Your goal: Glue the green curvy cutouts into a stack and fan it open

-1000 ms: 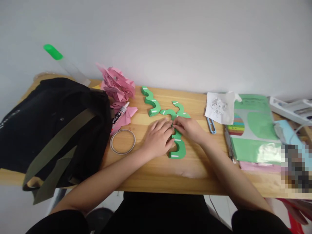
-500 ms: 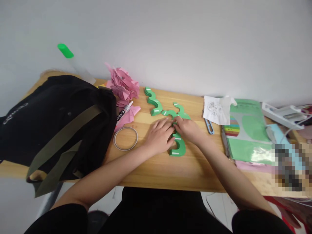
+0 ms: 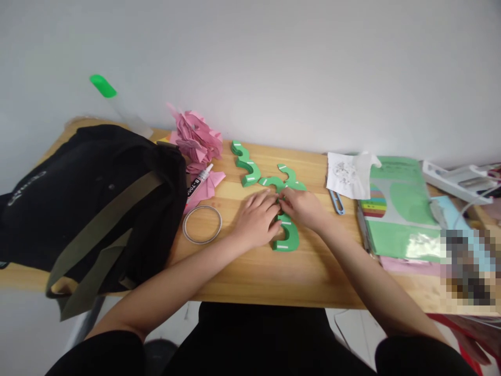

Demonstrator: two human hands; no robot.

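Observation:
A wavy green paper cutout (image 3: 288, 237) with white strips on it lies on the table, partly hidden under both hands. My left hand (image 3: 256, 219) rests across its left side, fingers stretched out and the thumb touching its lower part. Over its upper part, my right hand (image 3: 302, 206) is closed in a pinch, fingertips meeting the left hand's fingers. What it pinches is too small to make out. Just beyond the hands are a second curved green cutout (image 3: 289, 177) and a thicker stack of wavy green cutouts (image 3: 247, 169), also with white strips.
A roll of tape (image 3: 202, 208), a tube of B-7000 glue (image 3: 198, 183) and crumpled pink paper (image 3: 198, 136) are to the left, beside a black bag (image 3: 97, 198). A blue cutter (image 3: 336, 202), white paper (image 3: 340, 175) and a green packet (image 3: 407, 209) lie right.
The view has shifted slightly. My right hand's fingers have moved very little at the green cutout; my left hand stays in place.

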